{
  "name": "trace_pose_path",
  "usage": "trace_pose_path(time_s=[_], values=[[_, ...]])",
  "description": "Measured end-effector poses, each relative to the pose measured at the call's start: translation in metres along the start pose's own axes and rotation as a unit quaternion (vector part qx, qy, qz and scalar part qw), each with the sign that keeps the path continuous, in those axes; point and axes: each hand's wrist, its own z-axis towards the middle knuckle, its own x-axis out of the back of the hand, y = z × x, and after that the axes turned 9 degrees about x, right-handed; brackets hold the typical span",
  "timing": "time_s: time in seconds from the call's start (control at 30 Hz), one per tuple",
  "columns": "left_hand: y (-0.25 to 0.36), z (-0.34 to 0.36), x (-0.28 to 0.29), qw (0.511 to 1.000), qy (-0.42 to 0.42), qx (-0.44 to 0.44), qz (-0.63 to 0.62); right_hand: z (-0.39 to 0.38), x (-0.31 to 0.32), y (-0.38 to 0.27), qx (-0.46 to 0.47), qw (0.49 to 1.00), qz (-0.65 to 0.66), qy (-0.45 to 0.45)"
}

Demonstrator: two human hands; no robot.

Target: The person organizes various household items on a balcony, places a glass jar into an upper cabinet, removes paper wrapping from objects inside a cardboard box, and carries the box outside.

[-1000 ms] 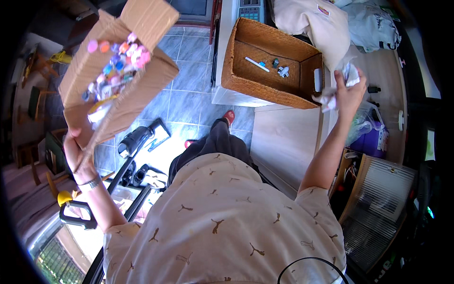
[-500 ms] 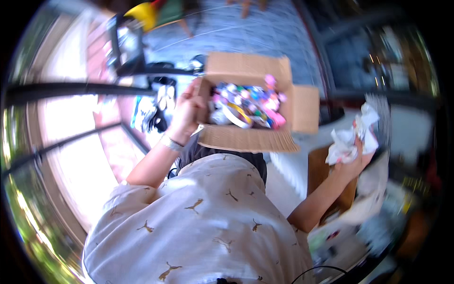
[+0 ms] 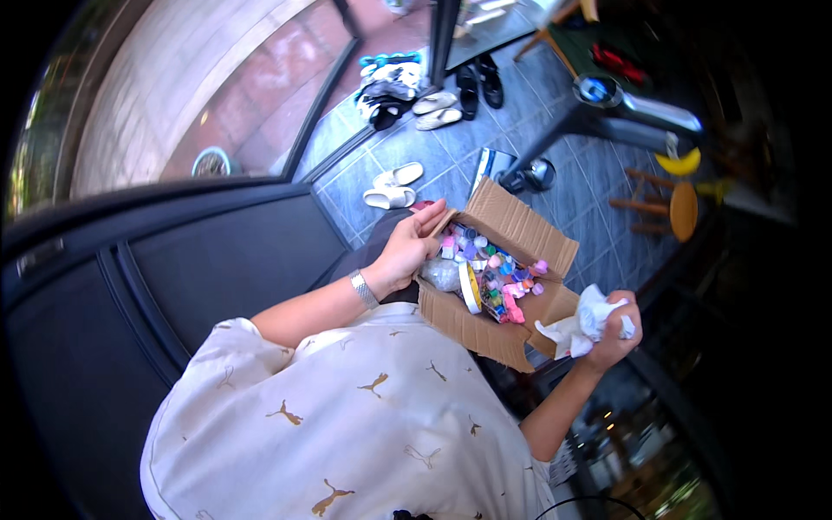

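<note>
My left hand grips the left side of an open cardboard box, held tilted in front of my body with its flaps spread. Inside lie many small colourful bottles, a roll of yellow-and-white tape, a clear plastic bag and a pink piece. Beyond the box's right end, my right hand is closed round crumpled white tissues. The tissues hang beside the right flap; whether they touch it I cannot tell.
White slippers, black shoes and inline skates are on the blue tiled floor. A dark door panel stands at the left, a wooden stool at the right. A grey metal frame rises beyond the box.
My view and body have turned left, toward the doorway with shoes. The box now sits at an angle, and my right hand with the tissues has come in closer to it.
</note>
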Motion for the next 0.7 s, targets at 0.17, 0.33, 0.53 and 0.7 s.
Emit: trace_pose_path(time_s=[0.17,0.33,0.53,0.7], values=[[-0.091,-0.032,0.002,0.98,0.106,-0.114,-0.123,-0.016,0.027,0.037,-0.031,0.993,0.044,-0.106],[-0.176,-0.009,0.031,0.908,0.266,-0.255,-0.198,-0.056,0.075,0.146,-0.013,0.987,0.034,-0.158],[-0.193,-0.011,0.071,0.813,0.287,-0.484,-0.149,-0.074,0.144,0.233,0.003,0.98,0.028,-0.198],[-0.214,-0.027,0.058,0.775,0.315,-0.529,-0.147,-0.084,0.193,0.27,0.051,0.984,-0.001,-0.172]])
